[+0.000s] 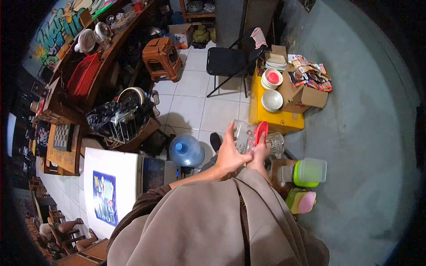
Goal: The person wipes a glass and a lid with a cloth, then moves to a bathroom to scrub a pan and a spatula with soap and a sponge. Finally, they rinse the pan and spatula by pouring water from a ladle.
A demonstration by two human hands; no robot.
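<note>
While the person is standing over the tiled floor (191,106), both hands are working close together in front of the body. The left hand (230,154) is wrapping around the near side of a clear container (242,133), fingers spread up its wall and clamped on it. The right hand (261,151) is pinching the lower edge of a red lid (261,130), which is standing tilted just beside the container's far side. The two hands are touching at the wrists or nearly so. Container and lid are both being held in the air, above a low surface (280,167); a second clear jar (277,142) is showing just behind the right hand, and whether that jar is resting on anything I cannot tell.

Several risks are showing. The container is looking smooth, and one hand alone is gripping it, so a loosening grip could be letting it slide down onto the hard tiles. The lid is being held only by its rim, so a twist could be flipping it loose. A green tub (309,173) and a pink lid (307,202) are sitting near the right elbow, where the loose sleeve (266,208) could be brushing them off. A blue water bottle (186,150) is standing near the feet, within reach of a careless step.
</note>
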